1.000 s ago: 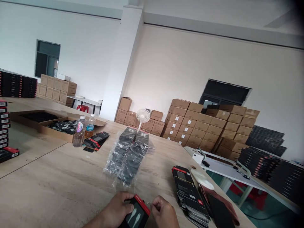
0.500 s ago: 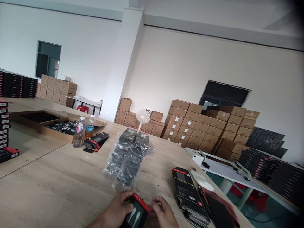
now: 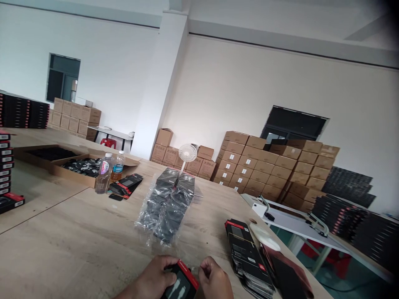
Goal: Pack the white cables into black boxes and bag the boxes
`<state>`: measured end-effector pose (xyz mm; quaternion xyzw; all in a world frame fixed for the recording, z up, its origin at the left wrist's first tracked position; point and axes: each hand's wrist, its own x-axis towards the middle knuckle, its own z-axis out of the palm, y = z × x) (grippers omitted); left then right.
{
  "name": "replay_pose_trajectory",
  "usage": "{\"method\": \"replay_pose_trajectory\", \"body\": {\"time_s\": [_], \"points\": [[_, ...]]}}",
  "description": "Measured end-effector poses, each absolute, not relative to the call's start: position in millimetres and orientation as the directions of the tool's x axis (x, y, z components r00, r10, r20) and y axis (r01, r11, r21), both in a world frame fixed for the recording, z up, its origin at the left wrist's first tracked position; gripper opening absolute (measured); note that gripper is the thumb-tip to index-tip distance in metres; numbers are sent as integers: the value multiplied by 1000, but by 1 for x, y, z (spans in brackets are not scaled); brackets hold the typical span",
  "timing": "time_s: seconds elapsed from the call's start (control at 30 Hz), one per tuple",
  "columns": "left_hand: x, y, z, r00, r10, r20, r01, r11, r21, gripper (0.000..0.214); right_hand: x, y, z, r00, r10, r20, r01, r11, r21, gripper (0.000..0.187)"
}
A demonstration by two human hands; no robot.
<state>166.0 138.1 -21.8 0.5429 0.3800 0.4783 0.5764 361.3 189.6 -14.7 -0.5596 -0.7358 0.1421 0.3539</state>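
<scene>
My left hand (image 3: 157,276) grips a small black-and-red retail box (image 3: 182,282) at the bottom centre, thumb on its front. White cable connectors are pictured on that front. Just right of the box, my right hand (image 3: 215,277) is closed with thumb and fingertips pinched together; whatever lies between them cannot be made out. Beyond both hands, clear plastic film (image 3: 156,232) covers rows of dark packages. Several flat black-and-red cartons (image 3: 246,253), held by a band, lie in a stack to the right of my right hand.
Two bottles, one clear (image 3: 103,176) and one blue-labelled (image 3: 118,168), stand beside an open carton (image 3: 84,178) of dark pieces. A white fan (image 3: 188,153) rises behind the wrapped packages. Black-and-red boxes (image 3: 6,166) are stacked at the left edge. Brown cartons (image 3: 249,162) line the wall.
The box in my left hand has shifted slightly right and down. My right hand has curled more tightly and its fingertips have drawn a little away from the box's edge.
</scene>
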Motion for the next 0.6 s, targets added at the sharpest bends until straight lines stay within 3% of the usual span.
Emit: {"method": "replay_pose_trajectory", "body": {"time_s": [0.33, 0.6], "points": [[172, 147, -29, 77, 996, 47, -159, -35, 987, 43, 361, 190, -13, -228, 941, 252, 717, 337, -610, 9], [174, 145, -29, 35, 993, 110, -85, -107, 991, 38, 364, 191, -7, -240, 915, 326, 675, 398, -621, 10]]}}
